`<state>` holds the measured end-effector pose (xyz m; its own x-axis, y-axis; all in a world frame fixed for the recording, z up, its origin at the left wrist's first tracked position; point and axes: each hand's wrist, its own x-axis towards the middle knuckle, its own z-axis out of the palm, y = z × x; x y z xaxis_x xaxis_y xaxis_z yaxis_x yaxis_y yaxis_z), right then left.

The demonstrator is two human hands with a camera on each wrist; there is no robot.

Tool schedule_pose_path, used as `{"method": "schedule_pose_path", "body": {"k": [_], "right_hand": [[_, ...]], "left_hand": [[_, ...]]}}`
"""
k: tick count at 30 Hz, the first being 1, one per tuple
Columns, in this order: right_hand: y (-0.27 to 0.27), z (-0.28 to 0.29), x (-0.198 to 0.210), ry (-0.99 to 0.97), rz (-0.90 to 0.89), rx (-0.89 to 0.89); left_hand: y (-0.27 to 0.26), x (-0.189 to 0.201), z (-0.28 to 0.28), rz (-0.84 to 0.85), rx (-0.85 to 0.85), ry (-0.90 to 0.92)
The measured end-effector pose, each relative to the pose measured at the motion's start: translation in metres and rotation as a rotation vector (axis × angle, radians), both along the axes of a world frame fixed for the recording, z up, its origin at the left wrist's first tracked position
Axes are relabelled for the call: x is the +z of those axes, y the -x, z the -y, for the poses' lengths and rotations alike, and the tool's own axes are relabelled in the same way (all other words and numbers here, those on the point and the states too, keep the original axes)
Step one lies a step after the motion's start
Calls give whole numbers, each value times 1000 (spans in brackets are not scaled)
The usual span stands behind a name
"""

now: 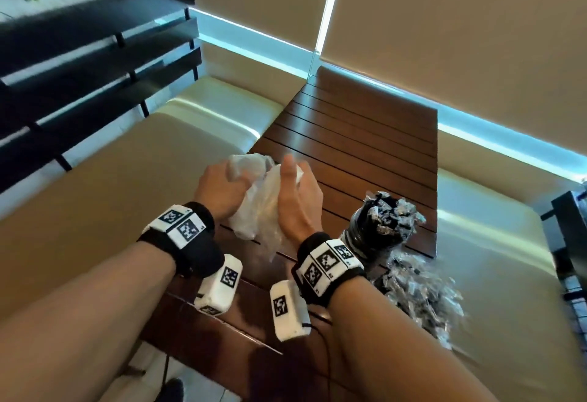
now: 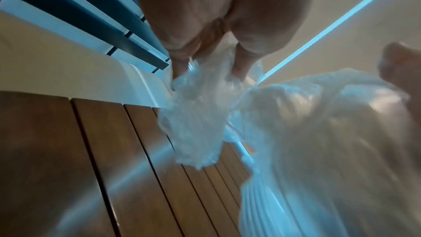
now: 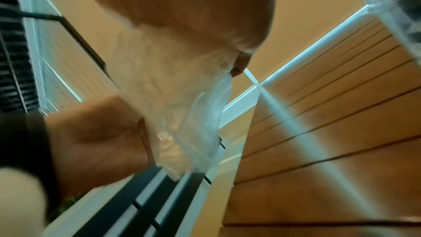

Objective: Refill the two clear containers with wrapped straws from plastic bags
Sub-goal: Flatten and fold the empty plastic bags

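Note:
A crumpled clear plastic bag (image 1: 254,211) is held over the near part of the brown slatted table (image 1: 365,147). My left hand (image 1: 222,188) grips its left side; in the left wrist view the fingers (image 2: 180,60) pinch a bunched fold of the bag (image 2: 196,114). My right hand (image 1: 295,201) holds its right side, thumb up, the bag (image 3: 170,96) pressed under the palm. No straws show inside it. To the right stands a clear container (image 1: 378,230) packed with wrapped straws. A second bunch of wrapped straws (image 1: 419,293) sits nearer me, blurred.
Beige bench cushions (image 1: 127,179) flank the table on both sides. A black slatted backrest (image 1: 79,67) runs along the left. Beige blinds (image 1: 444,20) close off the far side, with bare wood on the table's far half.

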<state>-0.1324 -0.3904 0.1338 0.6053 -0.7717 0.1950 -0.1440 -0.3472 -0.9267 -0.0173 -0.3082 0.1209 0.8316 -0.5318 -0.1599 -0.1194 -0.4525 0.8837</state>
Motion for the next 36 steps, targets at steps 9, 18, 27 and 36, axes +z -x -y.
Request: {"method": "schedule_pose_path", "body": {"k": [9,18,27,36], "right_hand": [[1,11,42,-116,101,-5],[31,31,29,-439,202,222],[62,-4,26,-414,185,50],[121,-43,32,-26,-239,-129]], "left_hand": [[50,60,1,-399,-460,434],[54,67,18,-280,-340,478],[49,68,-1,-87,-751,290],[89,31,-30,731,-1096,-577]]}}
